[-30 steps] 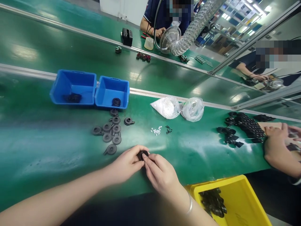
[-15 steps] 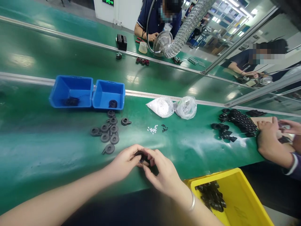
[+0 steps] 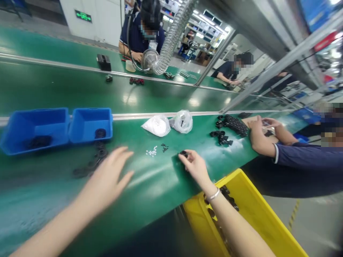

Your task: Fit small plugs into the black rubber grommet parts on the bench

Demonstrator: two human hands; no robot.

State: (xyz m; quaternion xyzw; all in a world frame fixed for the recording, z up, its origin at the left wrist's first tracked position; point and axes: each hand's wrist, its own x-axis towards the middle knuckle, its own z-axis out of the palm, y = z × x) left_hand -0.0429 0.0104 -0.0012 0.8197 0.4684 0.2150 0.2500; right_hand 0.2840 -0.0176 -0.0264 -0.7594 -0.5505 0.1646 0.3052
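Observation:
My right hand [image 3: 197, 166] grips a small black round part [image 3: 183, 154] over the green bench, right of the small loose pieces. Fingers apart and holding nothing, my left hand [image 3: 111, 175] is near the black disc-shaped parts [image 3: 100, 151] on the left and hides some of them. Small white pieces [image 3: 152, 151] and small black pieces [image 3: 164, 147] lie between my hands. Behind them sit a clear bag of white pieces [image 3: 158, 125] and another clear bag [image 3: 183, 122].
Two blue bins [image 3: 91, 125] at the back left hold black parts. A yellow bin [image 3: 257, 200] with black parts stands below my right forearm. More black parts [image 3: 233, 125] lie to the right, beside a co-worker's hands [image 3: 258, 126]. A metal rail [image 3: 128, 116] runs behind the bags.
My hands have separated. The right has moved away to the right with the black part; the left has let go and shifted left toward the disc-shaped parts. The view has turned right.

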